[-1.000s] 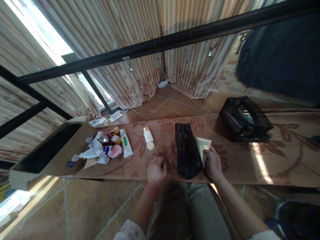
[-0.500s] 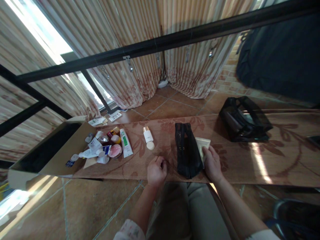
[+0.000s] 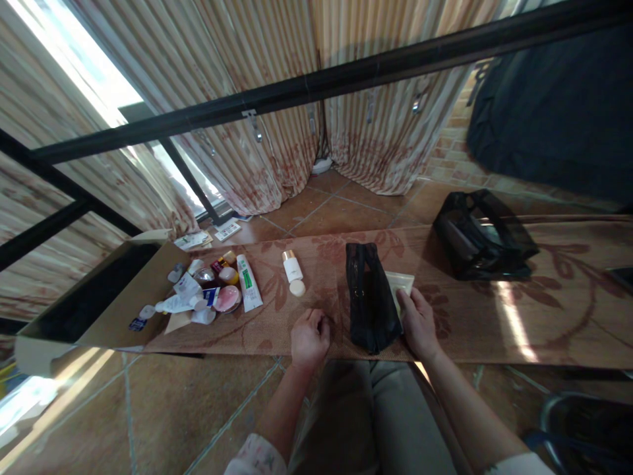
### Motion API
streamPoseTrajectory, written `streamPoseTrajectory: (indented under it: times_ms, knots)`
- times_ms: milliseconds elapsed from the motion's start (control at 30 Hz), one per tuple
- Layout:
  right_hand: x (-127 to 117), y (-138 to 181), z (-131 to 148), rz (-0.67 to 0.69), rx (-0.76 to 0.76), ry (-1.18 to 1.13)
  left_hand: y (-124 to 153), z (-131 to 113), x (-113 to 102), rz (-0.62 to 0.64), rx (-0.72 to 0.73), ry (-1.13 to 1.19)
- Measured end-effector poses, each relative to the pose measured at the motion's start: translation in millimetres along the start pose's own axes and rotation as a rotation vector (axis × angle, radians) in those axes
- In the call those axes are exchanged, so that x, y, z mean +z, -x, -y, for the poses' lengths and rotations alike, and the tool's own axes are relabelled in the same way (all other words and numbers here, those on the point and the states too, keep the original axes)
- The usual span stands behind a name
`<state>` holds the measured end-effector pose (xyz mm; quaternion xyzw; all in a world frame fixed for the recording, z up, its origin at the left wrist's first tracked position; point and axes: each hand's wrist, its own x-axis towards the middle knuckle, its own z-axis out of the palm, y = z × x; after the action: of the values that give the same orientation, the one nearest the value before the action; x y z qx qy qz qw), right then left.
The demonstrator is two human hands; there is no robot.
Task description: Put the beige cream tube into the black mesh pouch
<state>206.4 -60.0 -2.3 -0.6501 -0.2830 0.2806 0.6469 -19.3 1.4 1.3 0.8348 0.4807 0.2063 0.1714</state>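
Fingers [image 3: 418,302] of the right hand [image 3: 420,324] were closed on a pale tube [image 3: 402,282], which on my feed sat between that hand and a black mesh bag [image 3: 370,300], partly hidden by both; I couldn't tell whether tube and bag touched. I had the left hand [image 3: 309,338] at the patterned cloth's [image 3: 568,323] near edge, left of the bag, fingers curled in, possibly around something I couldn't see. Beyond it I saw a white, gold-capped bottle [image 3: 293,268] and, further left, a cardboard box [image 3: 129,300].
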Motion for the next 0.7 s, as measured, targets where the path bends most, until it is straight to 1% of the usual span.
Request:
streamPoseTrajectory:
  times_ms: [167, 367, 500, 700]
  knots:
    - [0.1, -0.9, -1.2, -0.004, -0.001, 0.015, -0.1, -1.1, -0.8, -0.008, -0.002, 0.002]
    - [1.0, -0.1, 1.1, 0.001, -0.007, 0.010, -0.2, -0.7, -0.5, 0.019, -0.007, 0.003]
    - [1.3, 1.1, 3.4, 0.008, 0.005, 0.010, 0.2, -0.6, -0.3, 0.000, -0.003, 0.005]
    - [0.8, 0.6, 2.5, 0.006, -0.018, 0.015, 0.1, -0.9, -0.5, -0.006, 0.008, 0.015]
